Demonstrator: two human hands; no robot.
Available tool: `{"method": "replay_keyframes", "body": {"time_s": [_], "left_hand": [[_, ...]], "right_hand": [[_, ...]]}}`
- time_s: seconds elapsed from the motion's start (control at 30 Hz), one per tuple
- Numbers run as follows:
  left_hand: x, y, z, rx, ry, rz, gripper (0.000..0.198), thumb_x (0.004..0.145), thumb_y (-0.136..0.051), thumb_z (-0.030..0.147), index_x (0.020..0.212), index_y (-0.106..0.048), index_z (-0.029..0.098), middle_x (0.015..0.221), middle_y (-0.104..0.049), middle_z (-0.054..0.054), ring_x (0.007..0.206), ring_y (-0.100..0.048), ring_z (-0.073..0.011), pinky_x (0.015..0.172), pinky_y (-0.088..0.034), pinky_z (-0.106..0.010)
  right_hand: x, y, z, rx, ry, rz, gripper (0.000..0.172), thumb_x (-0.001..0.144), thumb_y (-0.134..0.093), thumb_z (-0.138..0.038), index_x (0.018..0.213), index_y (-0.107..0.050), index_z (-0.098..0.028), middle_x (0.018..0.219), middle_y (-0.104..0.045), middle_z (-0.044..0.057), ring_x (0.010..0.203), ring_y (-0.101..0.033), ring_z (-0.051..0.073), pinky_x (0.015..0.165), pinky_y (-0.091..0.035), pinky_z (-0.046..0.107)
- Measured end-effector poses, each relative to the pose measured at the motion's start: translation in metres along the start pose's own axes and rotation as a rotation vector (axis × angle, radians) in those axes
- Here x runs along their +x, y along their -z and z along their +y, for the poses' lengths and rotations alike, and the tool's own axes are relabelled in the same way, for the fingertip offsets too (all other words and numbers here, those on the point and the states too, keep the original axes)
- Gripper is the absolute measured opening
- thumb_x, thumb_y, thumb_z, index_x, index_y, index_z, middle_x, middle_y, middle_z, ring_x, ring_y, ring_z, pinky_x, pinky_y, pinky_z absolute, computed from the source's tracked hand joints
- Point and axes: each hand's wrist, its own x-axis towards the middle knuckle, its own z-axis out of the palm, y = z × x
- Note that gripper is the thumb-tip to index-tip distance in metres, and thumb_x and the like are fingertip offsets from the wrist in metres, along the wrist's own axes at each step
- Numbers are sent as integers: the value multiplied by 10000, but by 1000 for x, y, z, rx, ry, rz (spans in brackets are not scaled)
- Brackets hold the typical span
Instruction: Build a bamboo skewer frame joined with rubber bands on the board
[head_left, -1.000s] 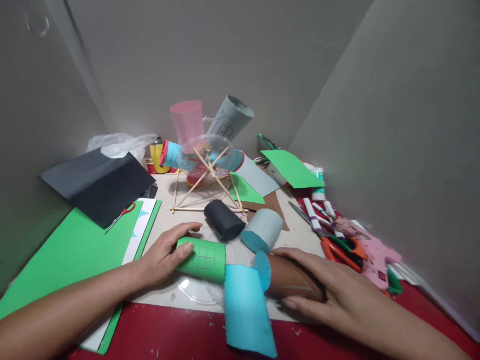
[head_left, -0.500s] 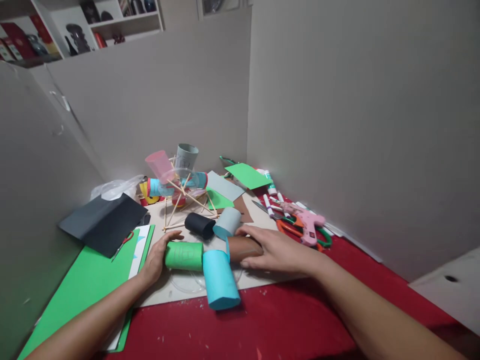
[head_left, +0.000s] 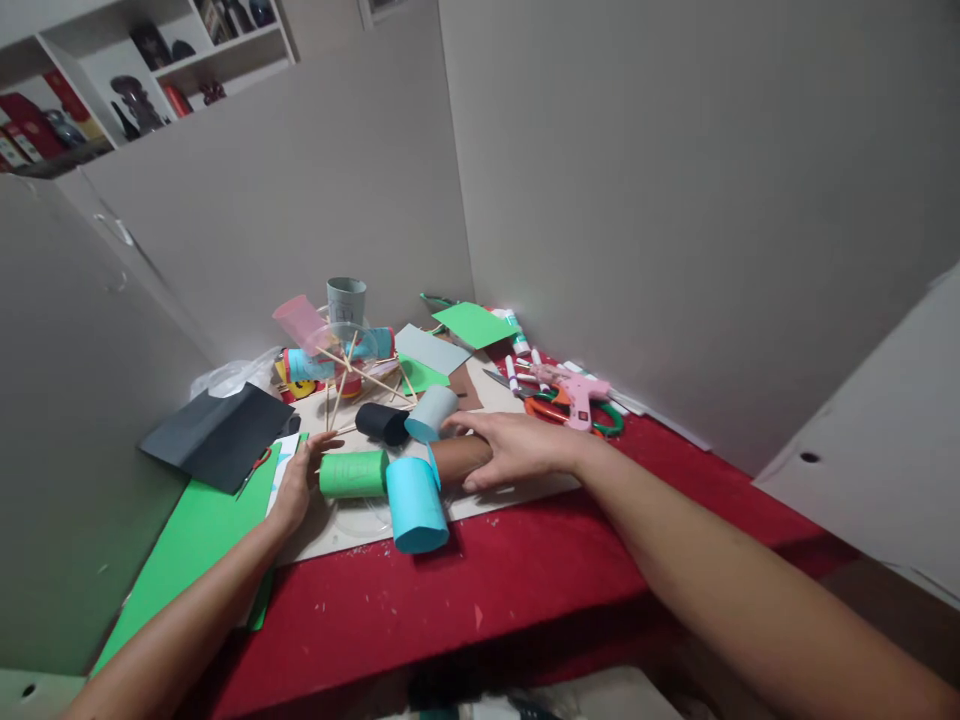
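My right hand is closed round a brown paper tube, thumb at the front and fingers behind. A bright blue tube lies against its left end, pointing toward me. My left hand rests beside the outer end of a green tube, its fingers stretched out; whether it touches the tube I cannot tell. Black and pale grey-blue tubes lie behind. The tubes sit in a ring over a clear disc, mostly covered, on a beige board.
A stick-framed wheel with paper cups stands at the back. Rightward lie a pink glue gun, orange-handled scissors and markers. Black paper, small red scissors and green sheets lie left. Walls enclose the table.
My view has shifted, so the table sits higher and further left, with more of its front edge showing. Both hands keep their places by the tubes, and the right still grips the brown one.
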Motion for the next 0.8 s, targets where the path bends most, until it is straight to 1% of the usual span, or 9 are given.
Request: {"method": "replay_keyframes", "body": {"time_s": [0.13,0.23,0.33,0.43,0.53,0.6,0.67,0.73,0.8], "left_hand": [[-2,6,10,-62,-35,112,659,886,-256,643,1252,-498,152,1249,-580,-148,961,-601,-210,711,-492,-293],[-4,12,16,-77,-114,175,654,874,-288,648,1216,-532,147,1190,-608,-152,919,-618,-216,686,-493,-304],[-14,15,18,-4,-219,228,588,905,-308,590,1212,-550,151,1180,-620,-145,988,-614,-233,838,-487,-379],[-32,10,18,199,-389,246,500,940,-325,503,1243,-547,172,1240,-599,-127,1142,-556,-248,1025,-380,-429],[-53,-2,24,483,-641,141,505,941,-353,473,1358,-453,207,1361,-510,-127,1278,-449,-264,1082,-313,-449],[-63,-12,31,671,-860,18,602,900,-432,511,1413,-379,200,1390,-471,-155,1299,-425,-282,1104,-270,-476],[-68,-26,38,841,-1052,-93,705,845,-502,563,1417,-371,172,1374,-482,-183,1303,-423,-300,1131,-199,-500],[-70,-41,44,957,-1169,-170,729,820,-517,595,1390,-410,154,1362,-501,-188,1329,-393,-308,1145,-160,-499],[-69,-56,47,1000,-1206,-195,699,825,-504,595,1359,-449,148,1380,-491,-183,1357,-352,-306,1149,-170,-479]], "right_hand": [[1,0,1,-1,-10,-18,769,647,-733,-494,1327,-476,-244,1272,-591,87,1087,-578,311,853,-460,361],[2,1,0,20,-35,-40,756,656,-719,-498,1325,-474,-244,1211,-619,80,1011,-611,298,787,-478,342],[3,1,-1,66,-66,-64,754,658,-715,-497,1321,-467,-237,1108,-657,76,919,-637,286,717,-493,329],[5,1,0,97,-79,-64,762,652,-717,-493,1324,-468,-232,1126,-654,80,928,-640,290,724,-505,332],[8,-1,3,108,-47,-43,728,651,-711,-512,1293,-507,-237,1203,-625,73,1018,-617,299,807,-500,342],[10,-1,7,120,-29,-31,686,662,-697,-534,1258,-536,-236,1207,-620,71,1045,-607,302,840,-494,354],[12,-2,12,145,-28,-37,664,673,-685,-558,1232,-550,-227,1182,-628,74,1037,-611,302,841,-497,361],[14,-4,18,196,-50,-61,660,686,-670,-577,1229,-546,-222,1145,-643,71,999,-628,296,812,-511,359],[16,-6,24,257,-87,-71,663,696,-655,-584,1238,-535,-222,1117,-657,70,961,-644,294,787,-526,366]]}}
